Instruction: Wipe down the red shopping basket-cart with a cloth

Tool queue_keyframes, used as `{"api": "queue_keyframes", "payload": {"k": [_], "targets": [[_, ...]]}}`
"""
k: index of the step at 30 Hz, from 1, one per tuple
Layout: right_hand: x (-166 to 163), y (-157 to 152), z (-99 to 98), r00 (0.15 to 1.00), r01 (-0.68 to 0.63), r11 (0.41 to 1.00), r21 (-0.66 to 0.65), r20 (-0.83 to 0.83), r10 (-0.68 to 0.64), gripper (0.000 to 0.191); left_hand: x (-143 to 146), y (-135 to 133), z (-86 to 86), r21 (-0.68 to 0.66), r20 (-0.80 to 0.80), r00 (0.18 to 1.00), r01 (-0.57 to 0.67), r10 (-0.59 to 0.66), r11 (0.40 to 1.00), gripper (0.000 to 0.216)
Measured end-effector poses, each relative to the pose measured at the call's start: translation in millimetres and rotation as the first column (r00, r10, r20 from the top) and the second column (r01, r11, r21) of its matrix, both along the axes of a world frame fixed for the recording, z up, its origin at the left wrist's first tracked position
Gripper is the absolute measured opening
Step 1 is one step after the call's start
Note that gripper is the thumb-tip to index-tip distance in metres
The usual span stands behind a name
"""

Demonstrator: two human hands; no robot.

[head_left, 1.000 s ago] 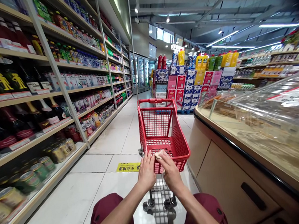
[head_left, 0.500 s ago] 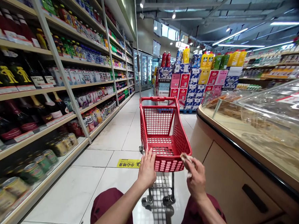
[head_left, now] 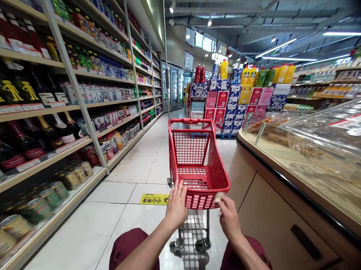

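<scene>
In the head view a red plastic shopping cart (head_left: 203,178) stands right in front of me, its basket holding nothing. My left hand (head_left: 177,207) lies against its near left corner, fingers stretched flat over the rim. At the near right corner, my right hand (head_left: 229,218) pinches a small crumpled whitish cloth (head_left: 218,198) and presses it to the outside of the basket below the rim. Most of the cloth is hidden by the fingers.
Shelves of bottles and cans (head_left: 79,105) run along the left. A glass-topped food counter (head_left: 291,157) stands close on the right. Stacked drink cartons (head_left: 227,105) rise beyond the cart. A yellow floor sticker (head_left: 153,199) lies left of the cart on white tiles.
My right hand has moved down and slightly left with the cloth, from the rim's corner to the basket's outer face. My left hand stays nearly in place.
</scene>
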State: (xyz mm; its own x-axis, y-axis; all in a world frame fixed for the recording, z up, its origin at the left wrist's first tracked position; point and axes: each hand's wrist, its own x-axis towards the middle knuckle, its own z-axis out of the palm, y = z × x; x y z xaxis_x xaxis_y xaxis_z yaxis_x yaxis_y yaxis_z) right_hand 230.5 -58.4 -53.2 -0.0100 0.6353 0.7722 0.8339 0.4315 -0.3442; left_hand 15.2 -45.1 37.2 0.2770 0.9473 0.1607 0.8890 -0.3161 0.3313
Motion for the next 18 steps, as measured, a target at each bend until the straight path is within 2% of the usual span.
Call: {"api": "queue_keyframes", "payload": {"k": [2, 3, 8, 10, 13, 14, 18], "targets": [[-3.6, -4.2, -5.1, 0.994, -0.087, 0.993, -0.08, 0.057, 0.091, 0.048, -0.3, 0.1, -0.3, -0.006, 0.001, 1.0, 0.008, -0.008, 1.0, 0.075], [-5.2, -5.8, -5.2, 0.993, -0.1, 0.992, -0.076, 0.052, 0.104, 0.049, -0.2, 0.2, -0.5, -0.007, 0.002, 1.0, 0.014, -0.014, 1.0, 0.076], [-23.6, -2.4, 15.4, 0.994, -0.021, 0.991, 0.134, -0.101, 0.034, 0.047, 1.2, 0.2, -2.4, 0.012, 0.012, 1.0, 0.007, -0.007, 1.0, 0.075], [-38.4, -2.2, 15.8, 0.994, -0.091, 0.992, 0.086, -0.056, 0.096, 0.049, 0.7, 0.1, -2.9, 0.014, 0.017, 1.0, 0.006, -0.007, 1.0, 0.075], [-58.8, -5.9, 7.9, 0.975, -0.22, 0.974, -0.053, 0.032, 0.222, 0.054, -1.5, 0.5, -3.4, 0.004, 0.018, 0.999, 0.033, -0.034, 0.999, 0.074], [-63.6, -6.4, 7.4, 0.973, -0.229, 0.972, -0.052, 0.028, 0.231, 0.054, -2.1, 0.7, -3.5, 0.003, 0.019, 0.999, 0.04, -0.04, 0.999, 0.074], [-79.5, 1.0, 19.5, 0.99, -0.127, 0.987, 0.1, -0.054, 0.132, 0.048, -2.5, 1.4, -3.1, 0.021, 0.035, 0.999, 0.029, -0.029, 0.999, 0.074]]}}
